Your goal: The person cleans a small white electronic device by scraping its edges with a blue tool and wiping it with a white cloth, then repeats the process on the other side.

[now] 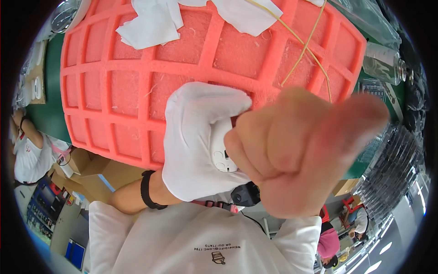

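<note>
Fingers (262, 132) curled in, the bare right hand (303, 150) looms closest, slightly blurred, right of centre; whether it grips anything, I cannot tell. Just behind, mid-frame, comes the left hand (189, 128) in a white cloth glove, black band (147, 189) round the wrist, and it has hold of a rounded white plastic device (221, 148) with small round buttons, its right side hidden behind the bare hand. Below them, a coral-pink foam tray (107, 98) of square pockets spreads across the upper frame. On it, white cloth-like pieces (153, 25) at the top edge, thin yellow cords (305, 45) crossing at upper right. Green surface (48, 112) shows at left; a clear plastic container (381, 61) sits at upper right. Far left, a co-worker in a white shirt (34, 157).
</note>
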`<state>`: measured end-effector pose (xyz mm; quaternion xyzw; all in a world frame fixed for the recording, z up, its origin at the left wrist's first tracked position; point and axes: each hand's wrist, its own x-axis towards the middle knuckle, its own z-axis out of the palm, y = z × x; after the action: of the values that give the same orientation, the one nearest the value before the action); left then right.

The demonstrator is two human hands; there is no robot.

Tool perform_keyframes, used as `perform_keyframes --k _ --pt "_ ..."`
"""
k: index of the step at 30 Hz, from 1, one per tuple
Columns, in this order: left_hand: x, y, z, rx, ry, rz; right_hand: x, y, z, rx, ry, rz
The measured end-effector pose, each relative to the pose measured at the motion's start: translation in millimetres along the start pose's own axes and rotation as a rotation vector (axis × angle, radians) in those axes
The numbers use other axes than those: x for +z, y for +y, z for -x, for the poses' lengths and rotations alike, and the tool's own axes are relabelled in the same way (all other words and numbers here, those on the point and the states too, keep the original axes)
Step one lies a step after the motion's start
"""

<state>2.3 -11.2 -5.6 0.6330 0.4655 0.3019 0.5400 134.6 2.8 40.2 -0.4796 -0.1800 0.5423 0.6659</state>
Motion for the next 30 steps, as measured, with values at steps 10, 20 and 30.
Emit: perform_keyframes --k 10,20,30 --pt "3 -12 -8 0.103 0.009 -0.101 4 5 -5 -0.010 -0.087 -0.170" --pt "-1 -5 -1 0.059 0.038 -0.048 -30 11 -11 0.027 -0.441 -0.328" --pt "1 10 -15 0.330 0.095 -0.340 -57 28 -38 0.147 -0.737 -0.709"
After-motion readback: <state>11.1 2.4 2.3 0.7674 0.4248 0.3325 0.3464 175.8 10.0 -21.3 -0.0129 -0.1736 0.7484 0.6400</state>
